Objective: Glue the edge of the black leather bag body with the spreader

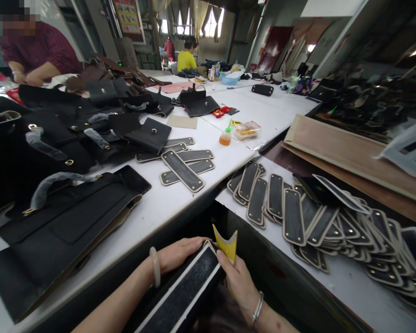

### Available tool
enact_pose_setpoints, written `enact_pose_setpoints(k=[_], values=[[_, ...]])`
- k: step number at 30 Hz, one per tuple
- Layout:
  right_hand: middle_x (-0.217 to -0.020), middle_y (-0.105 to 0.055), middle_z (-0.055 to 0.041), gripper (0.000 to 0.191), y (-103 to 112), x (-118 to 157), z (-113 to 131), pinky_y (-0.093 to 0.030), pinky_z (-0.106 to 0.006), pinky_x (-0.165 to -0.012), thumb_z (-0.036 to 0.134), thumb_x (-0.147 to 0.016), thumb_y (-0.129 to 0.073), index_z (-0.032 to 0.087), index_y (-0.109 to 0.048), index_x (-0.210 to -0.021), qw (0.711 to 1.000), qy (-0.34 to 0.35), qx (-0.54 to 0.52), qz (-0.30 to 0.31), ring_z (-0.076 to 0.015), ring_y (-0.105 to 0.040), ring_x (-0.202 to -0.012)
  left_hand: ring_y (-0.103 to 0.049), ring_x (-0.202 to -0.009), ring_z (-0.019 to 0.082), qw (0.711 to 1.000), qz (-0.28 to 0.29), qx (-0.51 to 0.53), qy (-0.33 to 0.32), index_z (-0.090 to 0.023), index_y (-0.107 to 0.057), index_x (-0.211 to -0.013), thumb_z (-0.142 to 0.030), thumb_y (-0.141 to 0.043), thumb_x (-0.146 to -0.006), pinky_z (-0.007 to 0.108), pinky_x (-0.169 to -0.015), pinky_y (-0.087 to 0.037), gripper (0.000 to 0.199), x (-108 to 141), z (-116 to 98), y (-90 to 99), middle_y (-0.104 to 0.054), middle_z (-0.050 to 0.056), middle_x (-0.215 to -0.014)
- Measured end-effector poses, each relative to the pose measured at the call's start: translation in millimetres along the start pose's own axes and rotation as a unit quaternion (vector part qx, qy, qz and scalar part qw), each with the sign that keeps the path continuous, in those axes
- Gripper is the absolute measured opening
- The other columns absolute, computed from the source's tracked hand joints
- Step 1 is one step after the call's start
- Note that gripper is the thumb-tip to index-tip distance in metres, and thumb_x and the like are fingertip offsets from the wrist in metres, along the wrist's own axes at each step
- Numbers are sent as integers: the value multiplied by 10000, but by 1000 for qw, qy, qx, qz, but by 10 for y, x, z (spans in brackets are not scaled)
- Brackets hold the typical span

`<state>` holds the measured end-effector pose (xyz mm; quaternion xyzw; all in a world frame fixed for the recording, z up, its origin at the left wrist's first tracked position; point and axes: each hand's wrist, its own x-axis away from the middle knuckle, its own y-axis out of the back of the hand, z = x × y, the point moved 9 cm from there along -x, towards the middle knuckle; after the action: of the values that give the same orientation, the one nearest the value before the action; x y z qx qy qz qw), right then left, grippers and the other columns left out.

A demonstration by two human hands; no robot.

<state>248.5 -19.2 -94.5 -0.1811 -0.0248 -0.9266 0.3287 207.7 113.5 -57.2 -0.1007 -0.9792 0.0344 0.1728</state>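
- Your left hand (pixel 180 254) lies along the far end of a long black piece (pixel 183 293) with pale edges; its fingers are close together, but you cannot tell whether they grip, as the thumb is hidden.
- Your right hand (pixel 241 282) has its fingers clamped on a yellow notched piece (pixel 228 244), at the black piece's far right corner.
- The black piece slants up from the bottom of your view, between your forearms and in front of the worktop (pixel 166 212).
- On your left, black bags (pixel 72 208) with wrapped handles cover much of the worktop.
- Crossed dark strips (pixel 183 171) with pale borders lie beyond your hands, near a bottle (pixel 225 136) with a green tip.
- To your right, many more bordered strips (pixel 294 216) overlap in a spread pile.
- At far left, a person in a checked shirt (pixel 52 46) leans over the worktop.
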Motion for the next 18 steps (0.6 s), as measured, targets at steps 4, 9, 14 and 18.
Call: enact_pose_setpoints(k=[4,9,14,18], values=[[-1210,-649,-110,505,12,-3,0,-368,-423,-1071,556,-883,-530,176,-630,-1200,999,19,49,6,-279,-547,-1185,-548,-1186,218,999,18,-40,-22,-238,-524,-1346,-536,-314,-966,356,-1080,-339,526,24,-116,-53,-599,42,-1315],[-1278,-604,-97,491,39,-20,-33,-289,-417,-1122,570,-895,-494,209,-619,-1203,997,30,75,-13,-266,-487,-1249,-526,-1216,209,997,-3,-78,-13,-240,-520,-1350,-544,-278,-968,336,-1099,-314,545,67,-165,-59,-588,38,-1330],[-1286,-587,-89,489,-31,-60,-55,-307,-391,-1110,547,-919,-472,204,-556,-1256,996,-2,52,72,-228,-491,-1235,-519,-1223,206,994,-26,-102,-7,-232,-527,-1344,-532,-251,-975,322,-1090,-316,550,116,-165,-85,-588,44,-1327],[-868,-671,-46,609,84,-116,117,-531,-311,-719,705,-844,-440,184,-575,-1130,984,-42,131,117,-145,-609,-653,-572,-1140,215,990,-54,-129,15,-192,-569,-1297,-543,-266,-968,305,-1033,-365,568,121,-114,-77,-639,64,-1239]])
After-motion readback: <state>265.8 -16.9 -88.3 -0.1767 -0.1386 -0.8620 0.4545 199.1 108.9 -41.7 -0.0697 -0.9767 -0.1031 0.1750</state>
